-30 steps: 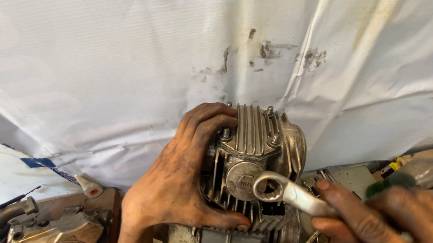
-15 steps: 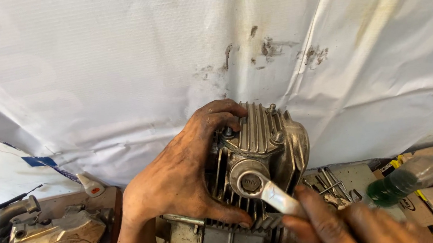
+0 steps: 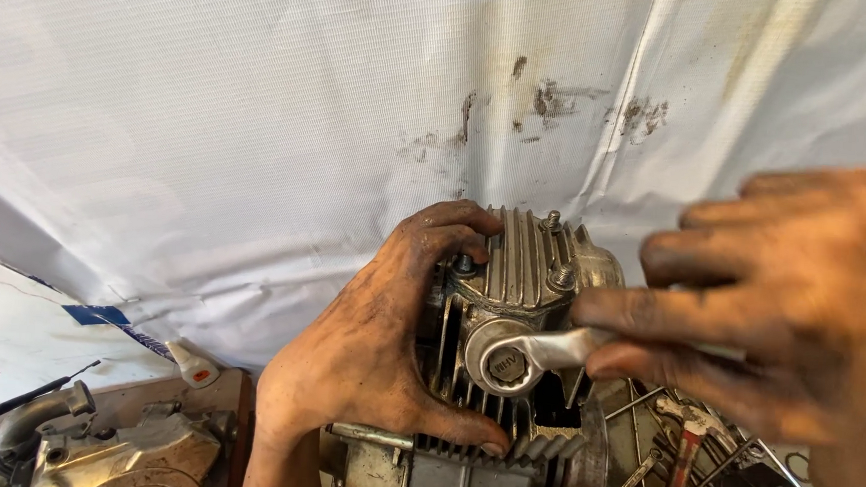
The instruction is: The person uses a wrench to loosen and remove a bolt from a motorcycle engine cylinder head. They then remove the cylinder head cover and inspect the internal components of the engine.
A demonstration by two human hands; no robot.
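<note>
Fingers [image 3: 649, 312] blurred, hiding wrench [image 3: 547, 349] handle.

Repair workshop: finned engine [image 3: 519, 309], scattered tools [image 3: 680, 459], stained tarp [image 3: 261, 113].
</note>
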